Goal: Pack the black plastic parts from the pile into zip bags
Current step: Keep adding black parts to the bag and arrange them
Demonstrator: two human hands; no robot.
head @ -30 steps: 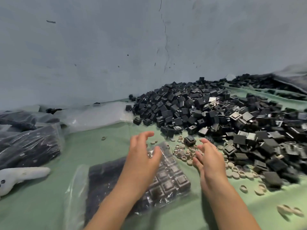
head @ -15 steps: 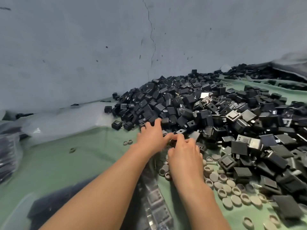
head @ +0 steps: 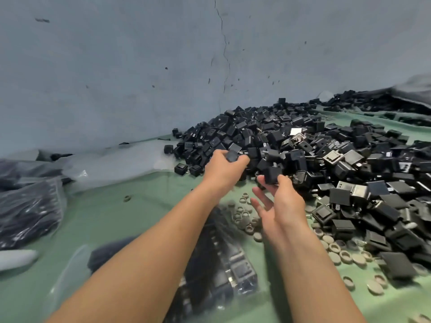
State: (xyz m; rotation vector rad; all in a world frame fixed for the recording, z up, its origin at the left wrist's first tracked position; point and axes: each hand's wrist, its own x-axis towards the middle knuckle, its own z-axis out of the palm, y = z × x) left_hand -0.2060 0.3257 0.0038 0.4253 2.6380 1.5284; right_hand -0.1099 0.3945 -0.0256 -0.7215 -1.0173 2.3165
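Green cloth covers the bench (head: 144, 206), and everything on it can be placed from the pile (head: 303, 145) of black plastic parts heaped against the grey wall (head: 140, 66). Far left of the pile, clear plastic bags (head: 30, 206) lie stuffed with dark contents, too blurred to tell piece by piece. A pale rounded object (head: 16, 262) lies in front of them, nearer the person. Between those bags and the pile, flat clear bags (head: 112, 164) lie along the foot of the wall, with nothing visible inside them.

Near the pile's front-left edge, under the person's forearms, lies a clear zip bag (head: 233, 271) holding black parts set side by side in rows. Its mouth cannot be made out. The left hand (head: 224, 170) is at the pile's near-left edge, fingers curled round a small black part (head: 232, 156). Just right of it, in front of the pile, the right hand (head: 279, 206) pinches a black cube-shaped part (head: 271, 174) between thumb and forefinger, the other fingers spread loose below.

Beige rings and discs (head: 245, 217) are scattered on the bench along the pile's front edge, beneath and to the right of that hand. The pile itself spreads to the right edge of view, with a few metal-faced parts (head: 331, 157) among the black.
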